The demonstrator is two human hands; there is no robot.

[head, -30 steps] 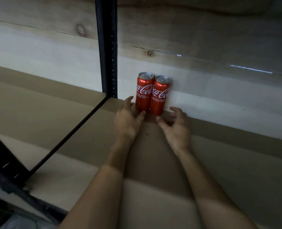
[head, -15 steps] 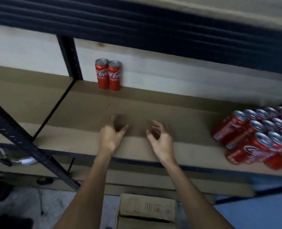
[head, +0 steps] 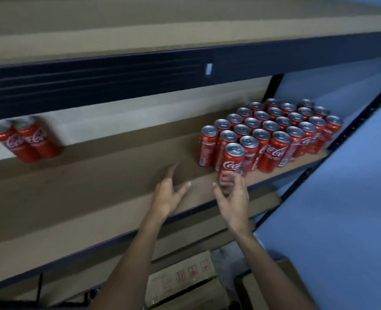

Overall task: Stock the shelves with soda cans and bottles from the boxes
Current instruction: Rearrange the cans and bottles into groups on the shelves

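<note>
boxes: cardboard box [head: 180,276] below the shelf, printed handling symbols on its top; flap gap is dark, contents not readable. A second box [head: 263,287] sits just beside it on the right, only partly in frame.
shelf: brown board [head: 95,186] on a dark blue frame, holding every can in view.
can block: red Coca-Cola cans [head: 274,130] upright in tight rows at the right end of the shelf, touching each other, running from the front edge back to the wall.
front can: one can [head: 233,159] stands at the near-left corner of that block, upright, against its neighbours.
can pair: two more cans [head: 26,139] side by side at the far left, against the back wall, well apart from the block.
left hand: left hand [head: 167,195] over the shelf's front edge, left of the block, fingers [head: 170,173] straight and spread apart, holding nothing.
right hand: right hand [head: 232,198] just in front of the front can, fingers [head: 238,182] apart and loosely curved, covering the can's base; contact with the can – cannot tell. Not wrapped round it.
above: upper shelf [head: 140,25] on a dark blue beam [head: 95,79].
room: white back wall [head: 118,113] behind the shelf; blue wall [head: 341,209] to the right; perforated black upright [head: 350,127] at the right end – dim light, some blur.
</note>
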